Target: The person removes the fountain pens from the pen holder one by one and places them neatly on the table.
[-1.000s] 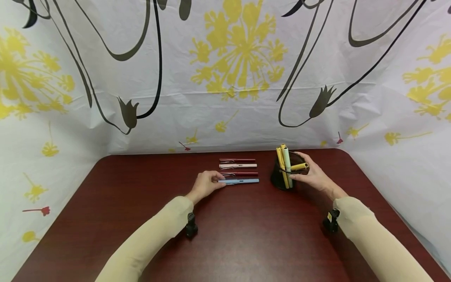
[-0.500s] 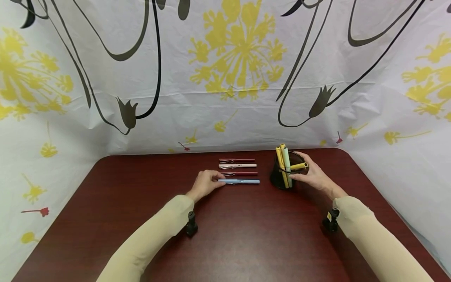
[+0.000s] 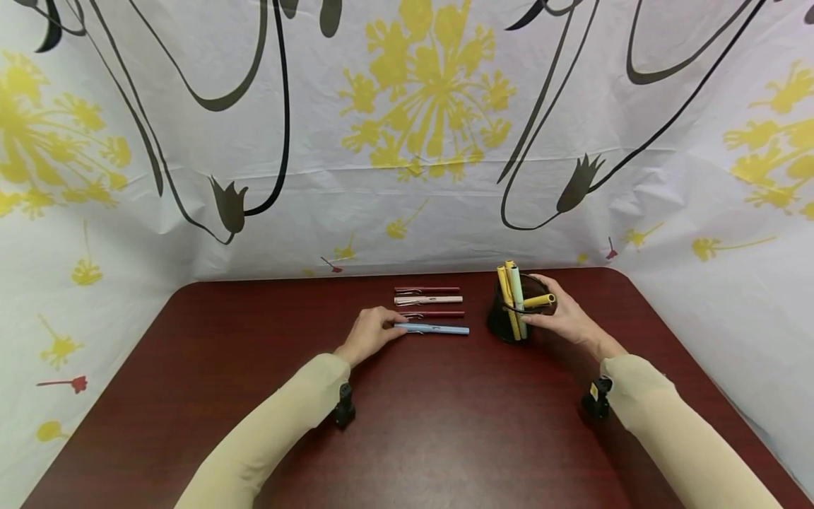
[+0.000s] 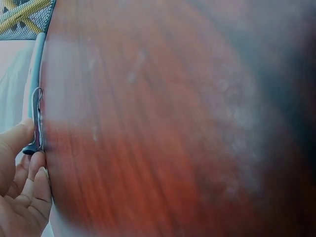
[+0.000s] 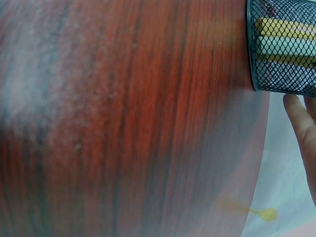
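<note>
My left hand pinches the clip end of a light blue pen between thumb and fingers. In the left wrist view the pen's metal clip shows beside my thumb. Just behind it lie a dark red pen, a pale pink pen and another dark red pen, roughly parallel. At the right, my right hand grips a black mesh pen holder from its right side. Yellow markers and a pale green marker stand in the holder, one yellow one leaning right.
The dark red-brown wooden table stretches toward me and to both sides. A white curtain with yellow and grey plant prints hangs close behind its back edge. Small black cameras sit at both wrists.
The blue pen's right end has swung slightly toward me while my left hand keeps its pinch. My right hand and the pen holder have stayed in place.
</note>
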A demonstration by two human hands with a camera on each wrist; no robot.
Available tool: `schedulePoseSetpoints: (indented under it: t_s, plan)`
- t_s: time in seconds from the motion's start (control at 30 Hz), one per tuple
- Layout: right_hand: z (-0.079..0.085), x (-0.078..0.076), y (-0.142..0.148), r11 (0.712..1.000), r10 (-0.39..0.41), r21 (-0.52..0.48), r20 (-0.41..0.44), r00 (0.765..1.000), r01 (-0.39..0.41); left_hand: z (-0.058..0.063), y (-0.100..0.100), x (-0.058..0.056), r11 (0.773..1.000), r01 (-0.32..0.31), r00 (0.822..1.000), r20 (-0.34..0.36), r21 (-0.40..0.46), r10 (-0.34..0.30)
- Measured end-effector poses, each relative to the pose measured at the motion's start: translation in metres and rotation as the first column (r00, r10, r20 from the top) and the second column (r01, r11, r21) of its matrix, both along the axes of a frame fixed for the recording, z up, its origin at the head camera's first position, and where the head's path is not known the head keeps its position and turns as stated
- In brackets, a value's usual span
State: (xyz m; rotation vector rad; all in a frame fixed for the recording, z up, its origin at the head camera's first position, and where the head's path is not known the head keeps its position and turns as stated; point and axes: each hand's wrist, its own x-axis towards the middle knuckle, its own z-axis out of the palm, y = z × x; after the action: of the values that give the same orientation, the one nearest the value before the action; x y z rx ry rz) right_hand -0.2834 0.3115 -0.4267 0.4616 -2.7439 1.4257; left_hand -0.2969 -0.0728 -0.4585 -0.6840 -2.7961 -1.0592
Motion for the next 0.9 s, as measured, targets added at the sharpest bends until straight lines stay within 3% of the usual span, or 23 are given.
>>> schedulePoseSetpoints:
  t_s: [0.63,0.9]
  plan:
    - [0.0005,0.0012,0.0001,1.0,-0.005,0.015,0.01,1.0,0.005,0.0026,0.0022,-0.0003,1.0,0.016,1.0,0.0,0.005,-0.016]
    - [0.0002,0.0008,0.0008,1.0,-0.009,0.026,0.013,1.0,0.009,0.0027,0.0028,-0.0013,1.0,0.026,0.999,-0.04,-0.012,-0.027]
